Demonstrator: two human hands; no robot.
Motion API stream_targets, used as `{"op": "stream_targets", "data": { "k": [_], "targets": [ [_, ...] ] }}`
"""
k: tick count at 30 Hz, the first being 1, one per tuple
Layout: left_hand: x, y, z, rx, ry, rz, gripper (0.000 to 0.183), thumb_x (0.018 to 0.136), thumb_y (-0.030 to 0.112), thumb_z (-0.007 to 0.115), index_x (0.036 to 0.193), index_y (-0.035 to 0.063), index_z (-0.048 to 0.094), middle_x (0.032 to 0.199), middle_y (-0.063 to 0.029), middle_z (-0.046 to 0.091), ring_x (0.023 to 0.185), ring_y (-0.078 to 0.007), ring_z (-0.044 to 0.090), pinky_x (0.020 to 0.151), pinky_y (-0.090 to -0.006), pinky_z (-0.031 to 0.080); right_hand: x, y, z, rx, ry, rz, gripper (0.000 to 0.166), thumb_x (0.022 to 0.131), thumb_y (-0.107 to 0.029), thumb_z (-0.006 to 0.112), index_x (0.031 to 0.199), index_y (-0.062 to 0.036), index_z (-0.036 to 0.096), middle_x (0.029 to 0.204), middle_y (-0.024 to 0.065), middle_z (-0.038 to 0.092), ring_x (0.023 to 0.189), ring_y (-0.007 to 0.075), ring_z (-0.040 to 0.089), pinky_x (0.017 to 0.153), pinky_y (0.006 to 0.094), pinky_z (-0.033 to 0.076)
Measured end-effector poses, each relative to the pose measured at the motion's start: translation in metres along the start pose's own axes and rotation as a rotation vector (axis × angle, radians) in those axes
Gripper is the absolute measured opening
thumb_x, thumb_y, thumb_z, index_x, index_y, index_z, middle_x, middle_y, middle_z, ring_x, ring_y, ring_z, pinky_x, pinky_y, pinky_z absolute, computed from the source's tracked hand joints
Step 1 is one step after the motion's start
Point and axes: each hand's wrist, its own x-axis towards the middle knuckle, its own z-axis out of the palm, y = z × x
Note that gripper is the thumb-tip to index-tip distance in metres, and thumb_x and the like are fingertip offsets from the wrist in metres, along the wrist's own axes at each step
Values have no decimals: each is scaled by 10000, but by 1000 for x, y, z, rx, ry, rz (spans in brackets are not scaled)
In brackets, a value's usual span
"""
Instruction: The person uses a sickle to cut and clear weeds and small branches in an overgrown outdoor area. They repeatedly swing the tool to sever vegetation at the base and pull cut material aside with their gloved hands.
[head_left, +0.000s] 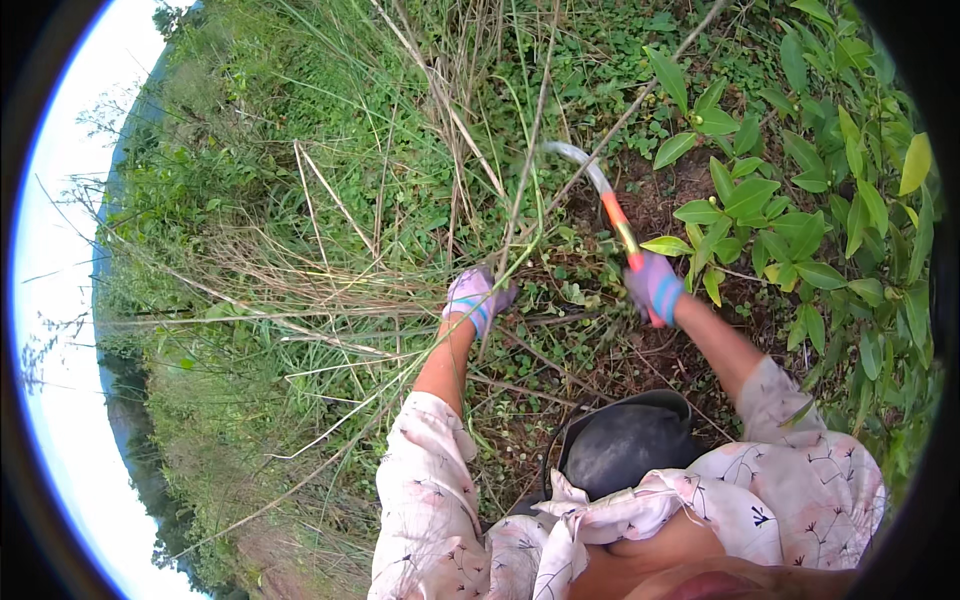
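Note:
My left hand (480, 296), in a purple and blue glove, is closed around a bunch of long grass stems (375, 289) that fan out to the left and upward. My right hand (654, 285), gloved alike and slightly blurred, grips the red and orange handle of a sickle (616, 217). The sickle's curved metal blade points up and to the left; its tip lies near the standing grass, apart from my left hand. Leaves and stems partly hide the fingers of my left hand.
A leafy shrub (757, 202) with small round green buds or fruits stands close on the right. Long dry stalks (637, 101) cross above the hands. A black rounded object (630, 446), perhaps a bucket or boot, is near my body. Low creepers and bare soil (675, 187) cover the ground.

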Motion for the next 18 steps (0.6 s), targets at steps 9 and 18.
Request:
{"op": "stream_targets", "data": {
  "k": [9,18],
  "targets": [
    [-23,11,-8,95,77,129,562,755,348,654,1205,38,522,1041,-221,645,971,-371,621,859,-429,494,-62,16,-14,282,46,-242,284,873,-210,565,644,-73,468,503,27,475,350,147,442,326,298,359],
    [-178,-33,-61,-208,22,553,460,769,166,709,1204,72,590,1151,-184,613,1028,-343,600,893,-406,483,51,-120,36,219,-229,-170,161,866,-164,566,807,-43,479,556,28,457,395,143,431,350,321,388]
  ]
}}
